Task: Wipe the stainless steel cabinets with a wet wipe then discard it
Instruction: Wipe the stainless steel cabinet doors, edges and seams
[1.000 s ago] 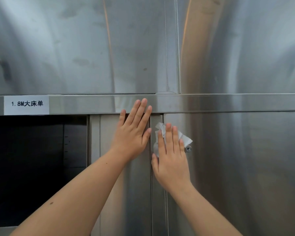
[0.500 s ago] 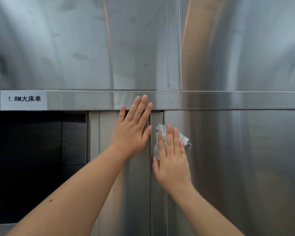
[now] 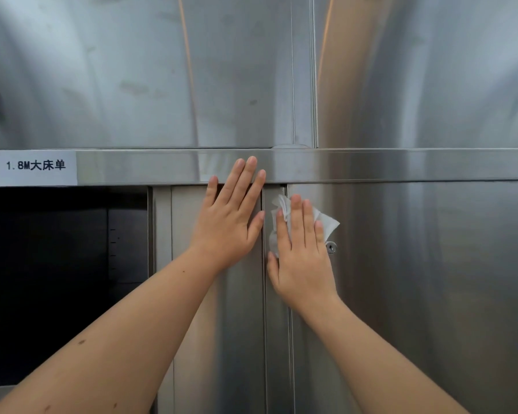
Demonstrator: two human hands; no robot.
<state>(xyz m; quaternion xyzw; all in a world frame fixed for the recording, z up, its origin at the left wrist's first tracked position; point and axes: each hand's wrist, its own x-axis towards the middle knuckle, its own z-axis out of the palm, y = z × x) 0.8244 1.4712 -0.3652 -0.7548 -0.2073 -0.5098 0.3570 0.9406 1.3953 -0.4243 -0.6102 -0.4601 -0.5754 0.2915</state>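
Two hands lie flat on the stainless steel cabinets [image 3: 416, 279]. The left hand [image 3: 231, 222], fingers straight and slightly spread, rests on a narrow door panel [image 3: 240, 324], its fingertips reaching the horizontal rail [image 3: 371, 165]. The right hand [image 3: 302, 258], fingers straight and close together, presses the wet wipe [image 3: 329, 223] against the neighbouring door's edge, just beside a small round lock [image 3: 330, 247]. The crumpled wipe pokes out above and to the right of the fingers. It looks thin, limp and light, probably damp and apt to bunch or slide on smooth steel. Flat pressure suits wiping; pinching a loose corner would serve for discarding.
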